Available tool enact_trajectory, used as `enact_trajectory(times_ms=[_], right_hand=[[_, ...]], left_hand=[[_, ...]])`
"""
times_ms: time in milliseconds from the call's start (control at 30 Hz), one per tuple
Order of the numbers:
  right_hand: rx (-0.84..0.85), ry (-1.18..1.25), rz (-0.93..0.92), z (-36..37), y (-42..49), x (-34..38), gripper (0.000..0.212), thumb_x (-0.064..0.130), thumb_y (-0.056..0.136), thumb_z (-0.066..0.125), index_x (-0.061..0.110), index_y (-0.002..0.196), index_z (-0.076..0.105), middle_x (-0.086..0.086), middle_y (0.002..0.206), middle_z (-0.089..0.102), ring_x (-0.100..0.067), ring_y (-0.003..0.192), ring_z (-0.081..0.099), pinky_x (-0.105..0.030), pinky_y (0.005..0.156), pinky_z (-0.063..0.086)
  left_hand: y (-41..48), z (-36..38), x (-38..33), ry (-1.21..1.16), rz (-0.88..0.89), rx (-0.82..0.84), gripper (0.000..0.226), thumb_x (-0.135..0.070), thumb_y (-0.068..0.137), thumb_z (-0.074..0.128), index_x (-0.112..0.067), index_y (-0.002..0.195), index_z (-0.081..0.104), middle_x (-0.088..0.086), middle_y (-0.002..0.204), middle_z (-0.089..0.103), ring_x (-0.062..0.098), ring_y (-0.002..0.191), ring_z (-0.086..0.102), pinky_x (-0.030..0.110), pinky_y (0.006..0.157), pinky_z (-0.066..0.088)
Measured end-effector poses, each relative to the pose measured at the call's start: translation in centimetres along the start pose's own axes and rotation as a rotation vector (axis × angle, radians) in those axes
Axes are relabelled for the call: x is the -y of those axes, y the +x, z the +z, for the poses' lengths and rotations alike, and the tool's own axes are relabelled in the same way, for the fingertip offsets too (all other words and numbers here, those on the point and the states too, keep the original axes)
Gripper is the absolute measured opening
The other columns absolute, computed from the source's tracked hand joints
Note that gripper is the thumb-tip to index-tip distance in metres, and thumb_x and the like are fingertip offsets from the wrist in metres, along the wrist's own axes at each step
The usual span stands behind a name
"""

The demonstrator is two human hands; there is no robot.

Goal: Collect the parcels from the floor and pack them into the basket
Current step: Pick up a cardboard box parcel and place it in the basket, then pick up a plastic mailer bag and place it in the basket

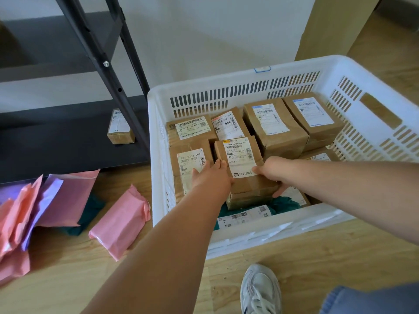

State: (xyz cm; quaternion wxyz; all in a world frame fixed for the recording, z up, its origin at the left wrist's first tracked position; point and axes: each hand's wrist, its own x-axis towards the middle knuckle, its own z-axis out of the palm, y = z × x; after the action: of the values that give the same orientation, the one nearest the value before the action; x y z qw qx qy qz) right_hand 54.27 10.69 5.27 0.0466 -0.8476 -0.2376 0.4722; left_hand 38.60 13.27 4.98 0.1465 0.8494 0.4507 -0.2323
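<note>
A brown parcel [240, 159] lies inside the white basket [226, 236], between both hands. The right hand [271, 169] grips its right edge, thumb on top. The left hand [209, 175] presses straight fingers against its left side.

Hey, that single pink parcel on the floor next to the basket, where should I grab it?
Probably across the middle of the pink parcel, from above: it lies flat on the floor, apart from the pile, with both long edges free to pinch.

left hand [210, 176] flat against brown parcel [240, 155], right hand [271, 172] apparently gripping its side, inside white basket [204, 88], pink mailers [120, 223] nearby
</note>
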Motion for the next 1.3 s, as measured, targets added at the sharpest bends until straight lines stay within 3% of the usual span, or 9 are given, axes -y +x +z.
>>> enact_trajectory(times_ms=[200,333,467,600,733,833,933,1133,1300], right_hand=[[-0.002,-0.069,0.004,-0.1,0.1,0.5,0.055,0.039,0.096,0.054,0.009,0.14,0.04,-0.02,0.132,0.051,-0.04,0.109,0.057,-0.045,0.075,0.059],[-0.046,-0.254,-0.072,-0.8,-0.8,1.2,0.053,0.035,0.096,0.056,0.006,0.139,0.043,-0.02,0.13,0.054,-0.037,0.098,0.063,-0.044,0.074,0.059],[-0.169,-0.49,-0.216,-0.8,-2.5,2.0,0.05,0.029,0.099,0.053,0.004,0.141,0.042,-0.019,0.132,0.054,-0.032,0.109,0.061,-0.036,0.085,0.054],[-0.274,-0.567,-0.366,-1.1,-3.9,2.7,0.036,0.023,0.1,0.05,0.006,0.132,0.051,-0.013,0.13,0.059,-0.026,0.111,0.061,-0.028,0.077,0.046],[-0.355,-0.576,-0.531,-1.6,-5.9,3.1,0.045,0.026,0.097,0.053,0.009,0.137,0.042,-0.01,0.108,0.063,-0.021,0.084,0.062,-0.032,0.066,0.049],[-0.409,-0.56,-0.699,-1.4,-9.2,4.3,0.044,0.028,0.094,0.058,0.013,0.134,0.046,-0.01,0.12,0.061,-0.026,0.096,0.062,-0.041,0.08,0.053],[-0.445,-0.49,-0.816,0.2,-13.3,6.0,0.048,0.029,0.095,0.057,0.014,0.139,0.044,-0.01,0.127,0.058,-0.028,0.1,0.062,-0.043,0.085,0.053],[-0.398,-0.349,-1.009,6.5,-20.9,10.5,0.05,0.034,0.095,0.058,0.019,0.141,0.045,-0.006,0.141,0.051,-0.025,0.117,0.056,-0.031,0.087,0.041],[-0.277,-0.322,-1.157,15.0,-27.5,13.8,0.048,0.033,0.095,0.057,0.02,0.14,0.046,-0.005,0.141,0.05,-0.025,0.125,0.05,-0.031,0.096,0.038]], left_hand=[[0.1,0.1,0.0,-0.012,-0.026,0.004,0.069,-0.025,0.1,0.046,-0.022,0.156,0.008,0.0,0.163,-0.003,0.028,0.149,-0.004,0.059,0.116,0.011],[-0.3,0.2,0.4,-0.063,-0.049,-0.018,0.07,-0.038,0.101,0.042,-0.026,0.156,0.001,0.0,0.163,-0.007,0.028,0.149,-0.004,0.059,0.117,0.009],[-1.3,0.5,0.9,-0.153,-0.07,-0.056,0.067,-0.036,0.102,0.04,-0.03,0.155,-0.002,-0.001,0.163,-0.006,0.028,0.15,0.001,0.057,0.117,0.007],[-2.5,0.4,1.4,-0.136,-0.053,-0.198,0.066,-0.025,0.101,0.042,-0.026,0.155,0.005,-0.001,0.163,0.003,0.026,0.149,0.008,0.054,0.119,0.007],[-5.8,-1.3,2.2,-0.134,-0.03,-0.455,0.059,-0.024,0.099,0.043,-0.02,0.153,0.019,0.002,0.162,0.007,0.023,0.15,0.002,0.052,0.12,0.002],[-8.5,-1.7,4.4,-0.1,-0.108,-0.649,0.069,-0.017,0.098,0.045,-0.019,0.155,0.007,0.005,0.163,-0.008,0.025,0.15,-0.009,0.051,0.121,-0.002],[-11.6,-0.9,8.3,-0.064,-0.209,-0.725,0.073,-0.02,0.099,0.043,-0.02,0.155,-0.002,0.007,0.162,-0.012,0.027,0.149,-0.012,0.05,0.119,-0.007],[-19.7,1.7,16.4,-0.098,-0.468,-0.675,0.066,-0.026,0.103,0.036,-0.018,0.155,-0.003,0.01,0.162,-0.012,0.03,0.149,-0.01,0.051,0.121,0.0],[-27.4,4.4,22.1,-0.167,-0.701,-0.619,0.066,-0.027,0.102,0.035,-0.016,0.155,-0.003,0.011,0.162,-0.01,0.029,0.149,-0.006,0.051,0.12,0.004]])
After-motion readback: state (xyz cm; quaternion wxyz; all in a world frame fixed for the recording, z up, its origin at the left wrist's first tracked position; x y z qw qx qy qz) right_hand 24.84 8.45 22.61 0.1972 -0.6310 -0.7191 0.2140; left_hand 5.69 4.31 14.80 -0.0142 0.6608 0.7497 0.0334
